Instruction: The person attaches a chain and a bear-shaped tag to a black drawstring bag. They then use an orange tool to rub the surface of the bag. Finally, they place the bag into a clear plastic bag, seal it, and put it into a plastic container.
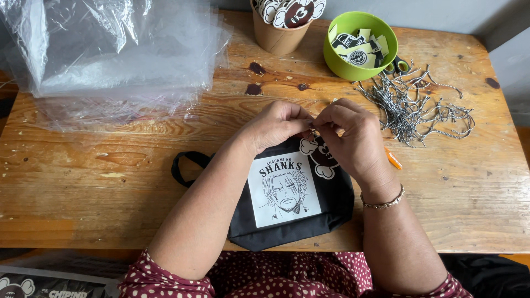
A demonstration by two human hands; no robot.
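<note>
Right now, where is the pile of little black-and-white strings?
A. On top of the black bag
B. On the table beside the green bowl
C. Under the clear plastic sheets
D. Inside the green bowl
B: the pile of strings lies loose on the bare wooden table, just right of and below the green bowl, away from the black bag.

Black bag [337, 201], lime-green bowl [353, 69]

Two bare forearms are extended forward and angled inward. The left hand [274, 126] and right hand [353, 135] are brought together, fingertips [310, 117] pinched and touching, knuckles turned upward, wrists slightly bent.
</note>
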